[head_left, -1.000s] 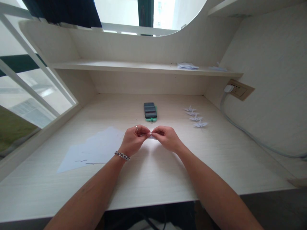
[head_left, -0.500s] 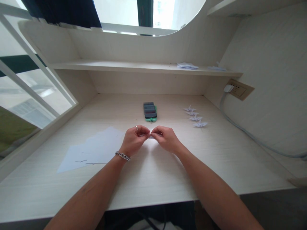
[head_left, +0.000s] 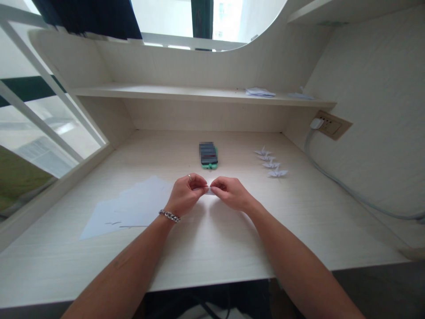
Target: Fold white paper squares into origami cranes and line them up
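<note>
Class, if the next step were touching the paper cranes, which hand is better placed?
Probably the right hand: the paper cranes lie nearer it. The left hand is farther; both pinch white paper.

A small piece of folded white paper (head_left: 210, 192), held between the left hand (head_left: 186, 193) and the right hand (head_left: 231, 193), sits near the middle of the scene. A short pale strip shows, running left to right; fingers (head_left: 201, 191) hide its full shape.
</note>
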{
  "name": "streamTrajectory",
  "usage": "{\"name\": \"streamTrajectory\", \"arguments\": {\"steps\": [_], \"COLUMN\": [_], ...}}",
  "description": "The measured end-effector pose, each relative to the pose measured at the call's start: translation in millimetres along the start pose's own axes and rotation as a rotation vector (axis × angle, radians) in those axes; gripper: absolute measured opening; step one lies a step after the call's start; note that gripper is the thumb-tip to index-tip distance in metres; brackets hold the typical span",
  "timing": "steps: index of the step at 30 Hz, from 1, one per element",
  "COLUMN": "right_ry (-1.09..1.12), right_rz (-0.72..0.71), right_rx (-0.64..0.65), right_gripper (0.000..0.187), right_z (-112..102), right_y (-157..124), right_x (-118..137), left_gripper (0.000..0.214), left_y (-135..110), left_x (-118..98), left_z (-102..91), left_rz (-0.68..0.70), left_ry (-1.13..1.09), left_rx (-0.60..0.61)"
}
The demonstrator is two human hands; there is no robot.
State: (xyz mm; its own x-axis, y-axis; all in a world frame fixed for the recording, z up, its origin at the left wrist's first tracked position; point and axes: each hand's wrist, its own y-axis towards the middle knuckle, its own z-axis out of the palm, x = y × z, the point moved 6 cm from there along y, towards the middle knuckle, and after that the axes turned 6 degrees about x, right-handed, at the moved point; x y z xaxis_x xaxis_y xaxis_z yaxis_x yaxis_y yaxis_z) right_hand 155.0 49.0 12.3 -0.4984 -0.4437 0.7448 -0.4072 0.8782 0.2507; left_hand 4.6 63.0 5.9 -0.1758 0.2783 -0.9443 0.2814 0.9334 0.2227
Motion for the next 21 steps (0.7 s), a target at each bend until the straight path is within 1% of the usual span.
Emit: {"name": "streamTrajectory", "arguments": {"steps": [7, 12, 17, 21], "right_ry": [-0.056, -0.022, -0.047, -0.081], "right_rz": [-0.024, 0.008, -0.004, -0.022], "right_rx": [0.002, -0.021, 0.002, 0.003], "right_gripper": [0.014, 0.015, 0.013, 0.013], "right_z": [1, 0, 6, 4], "right_y": [0, 1, 1, 0], "right_x": [4, -4, -5, 0], "left_gripper": [0.018, 0.015, 0.007, 0.008], "left_y": [1, 2, 1, 1], "left_x": [1, -1, -1, 0], "left_z": [0.6, -2.6, 2.2, 3.7], "left_rz": [-0.026, -0.005, 0.038, 0.013], "left_ry": [-0.036, -0.012, 0.151, 0.081], "left_rx": [0.039, 0.030, 0.106, 0.139]}}
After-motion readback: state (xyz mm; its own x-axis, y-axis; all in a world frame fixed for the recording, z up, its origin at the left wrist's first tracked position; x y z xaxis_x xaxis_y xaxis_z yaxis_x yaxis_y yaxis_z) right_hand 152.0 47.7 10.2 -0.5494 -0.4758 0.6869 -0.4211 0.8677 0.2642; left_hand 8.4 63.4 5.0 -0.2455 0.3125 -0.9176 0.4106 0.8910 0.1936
